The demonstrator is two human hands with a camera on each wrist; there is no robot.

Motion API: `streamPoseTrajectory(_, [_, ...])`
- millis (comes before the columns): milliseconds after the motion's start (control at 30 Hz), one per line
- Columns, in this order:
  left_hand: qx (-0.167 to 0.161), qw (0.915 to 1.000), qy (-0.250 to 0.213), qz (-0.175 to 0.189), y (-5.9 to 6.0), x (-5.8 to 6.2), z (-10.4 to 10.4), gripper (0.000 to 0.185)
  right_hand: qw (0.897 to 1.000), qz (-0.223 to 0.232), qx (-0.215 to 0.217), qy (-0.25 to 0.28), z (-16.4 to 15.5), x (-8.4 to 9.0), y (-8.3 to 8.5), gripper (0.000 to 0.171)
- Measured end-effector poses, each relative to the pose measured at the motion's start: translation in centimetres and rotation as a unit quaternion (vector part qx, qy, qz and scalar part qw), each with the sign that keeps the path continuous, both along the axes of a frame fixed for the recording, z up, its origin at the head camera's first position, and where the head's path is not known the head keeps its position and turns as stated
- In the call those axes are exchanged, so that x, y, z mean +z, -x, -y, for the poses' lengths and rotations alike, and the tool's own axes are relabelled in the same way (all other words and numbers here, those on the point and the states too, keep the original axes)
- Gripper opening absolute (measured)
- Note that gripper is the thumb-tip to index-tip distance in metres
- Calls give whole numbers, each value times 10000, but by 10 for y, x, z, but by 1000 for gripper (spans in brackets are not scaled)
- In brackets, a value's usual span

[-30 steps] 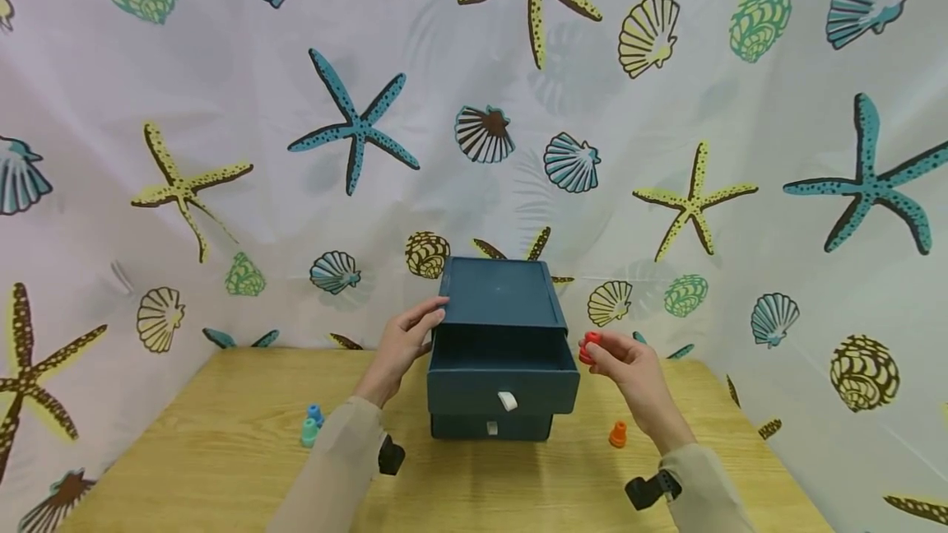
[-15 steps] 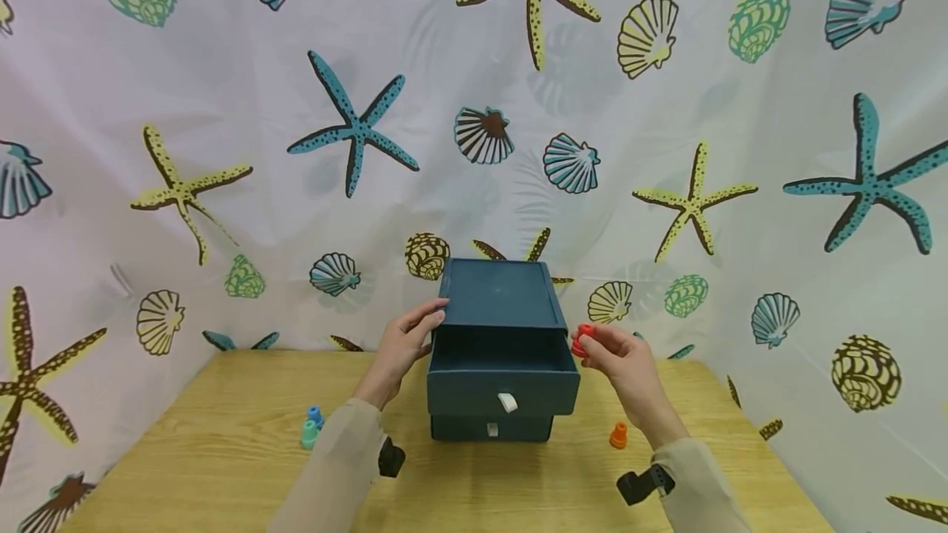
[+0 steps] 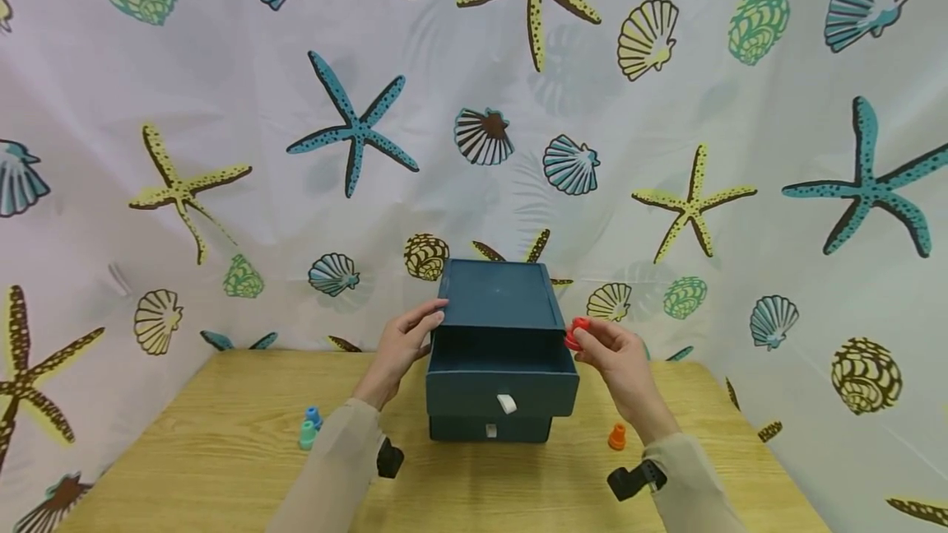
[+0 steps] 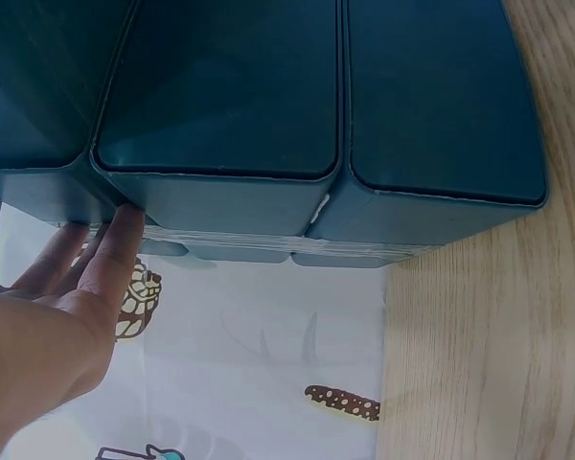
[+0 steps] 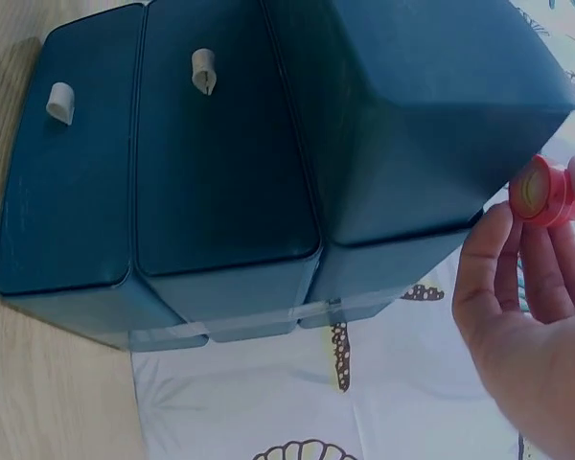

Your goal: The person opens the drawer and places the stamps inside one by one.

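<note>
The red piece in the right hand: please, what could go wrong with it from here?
The right hand pinches the small red piece, so it could slip out. Held close beside the cabinet, it might also bump the open top drawer.

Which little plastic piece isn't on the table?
The small, round red plastic piece, which the right grip pinches in the air. The orange plastic piece, blue plastic piece and mint-green plastic piece all stand on the yellowish wooden table.
</note>
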State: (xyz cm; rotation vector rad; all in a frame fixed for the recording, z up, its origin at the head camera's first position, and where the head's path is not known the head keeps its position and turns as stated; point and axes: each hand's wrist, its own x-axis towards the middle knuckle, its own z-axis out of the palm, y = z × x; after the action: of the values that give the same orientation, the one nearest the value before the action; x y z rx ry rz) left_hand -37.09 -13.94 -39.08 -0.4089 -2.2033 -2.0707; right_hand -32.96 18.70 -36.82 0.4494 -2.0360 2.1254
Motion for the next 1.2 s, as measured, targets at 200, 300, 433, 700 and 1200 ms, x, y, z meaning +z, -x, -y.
streamPoseTrajectory(200, [-46, 9999, -6, 146, -5, 5, -1, 43, 9999, 1, -50, -115, 6, 4, 1, 42])
streamPoseTrajectory(300, [-68, 9998, 9, 185, -13, 12, -2, 43, 9997, 23, -57, -238, 8, 5, 1, 44])
streamPoseTrajectory(433, [-74, 9998, 38, 180, -24, 21, -3, 43, 9990, 13, -68, -438, 10, 7, 1, 44])
streamPoseTrajectory(700, [-66, 9998, 21, 194, -28, 23, -4, 42, 9953, -22, -246, -933, 16, 11, 1, 40])
streamPoseTrajectory(1200, [-54, 9998, 46, 181, -23, 21, -4, 43, 9894, -176, -55, -1439, 25, 14, 1, 37])
